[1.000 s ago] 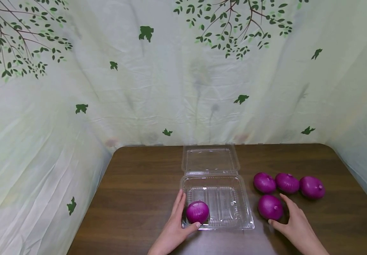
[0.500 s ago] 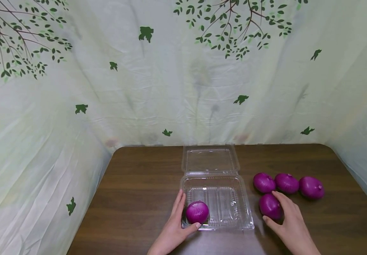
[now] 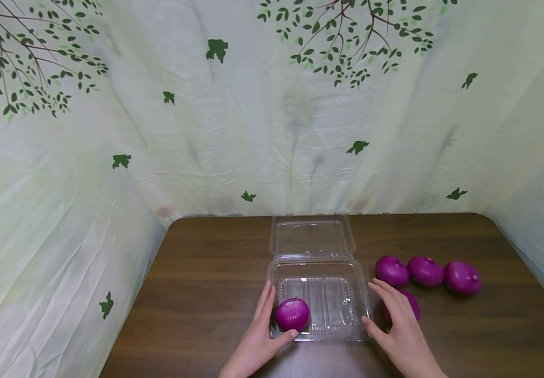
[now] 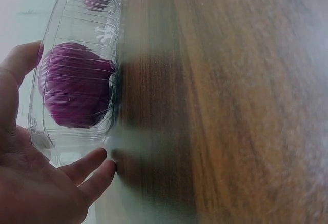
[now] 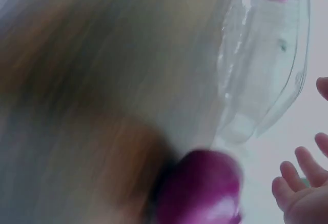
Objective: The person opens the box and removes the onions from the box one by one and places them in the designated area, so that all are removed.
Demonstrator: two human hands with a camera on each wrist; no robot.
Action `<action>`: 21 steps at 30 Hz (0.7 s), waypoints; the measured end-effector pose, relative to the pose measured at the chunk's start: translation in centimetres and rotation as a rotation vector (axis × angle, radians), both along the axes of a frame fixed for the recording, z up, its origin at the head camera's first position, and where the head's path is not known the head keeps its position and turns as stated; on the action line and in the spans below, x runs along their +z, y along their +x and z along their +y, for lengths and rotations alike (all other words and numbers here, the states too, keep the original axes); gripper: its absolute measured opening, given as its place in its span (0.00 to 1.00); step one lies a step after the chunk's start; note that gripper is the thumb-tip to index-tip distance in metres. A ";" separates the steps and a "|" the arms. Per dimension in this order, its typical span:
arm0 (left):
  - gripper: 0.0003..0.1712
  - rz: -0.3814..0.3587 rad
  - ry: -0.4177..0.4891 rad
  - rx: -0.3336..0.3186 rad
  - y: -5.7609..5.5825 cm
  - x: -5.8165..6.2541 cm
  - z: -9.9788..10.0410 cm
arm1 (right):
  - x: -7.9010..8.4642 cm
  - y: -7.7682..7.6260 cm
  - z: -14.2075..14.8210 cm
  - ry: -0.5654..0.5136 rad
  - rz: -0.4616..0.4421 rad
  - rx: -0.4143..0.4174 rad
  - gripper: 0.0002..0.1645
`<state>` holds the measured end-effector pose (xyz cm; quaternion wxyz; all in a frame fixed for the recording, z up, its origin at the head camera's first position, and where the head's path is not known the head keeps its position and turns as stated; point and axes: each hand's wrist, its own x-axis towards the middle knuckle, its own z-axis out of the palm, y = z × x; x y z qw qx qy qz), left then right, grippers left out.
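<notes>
The clear plastic clamshell container [image 3: 359,291] stands with its lid [image 3: 311,236] folded back. Inside its near left corner sits one red onion [image 3: 292,315], seen through the wall in the left wrist view. My left hand [image 3: 259,336] spans that corner with spread, fairly straight fingers along the left side and the thumb at the front rim. My right hand [image 3: 401,331] has nothing in it; its fingers and thumb are spread over the container's right edge. Behind it, a second red onion [image 3: 412,304] rests on the table, partly hidden by the hand in the head view.
Three more red onions, a left one [image 3: 392,271], a middle one [image 3: 425,271] and a right one [image 3: 462,278], lie in a row at the back right of the wooden table [image 3: 215,283]. A leaf-printed cloth [image 3: 234,131] hangs behind the table.
My right hand has moved left from around the front right onion to the container's right edge, leaving that onion on the table. The left hand and container have stayed put.
</notes>
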<state>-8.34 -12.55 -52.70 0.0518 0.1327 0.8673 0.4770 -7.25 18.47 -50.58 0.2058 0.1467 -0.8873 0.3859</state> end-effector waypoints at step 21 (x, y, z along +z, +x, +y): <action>0.62 -0.004 0.002 -0.008 0.0 0.1 -0.1 | -0.5 -0.7 -6.6 -0.013 -0.180 0.215 0.40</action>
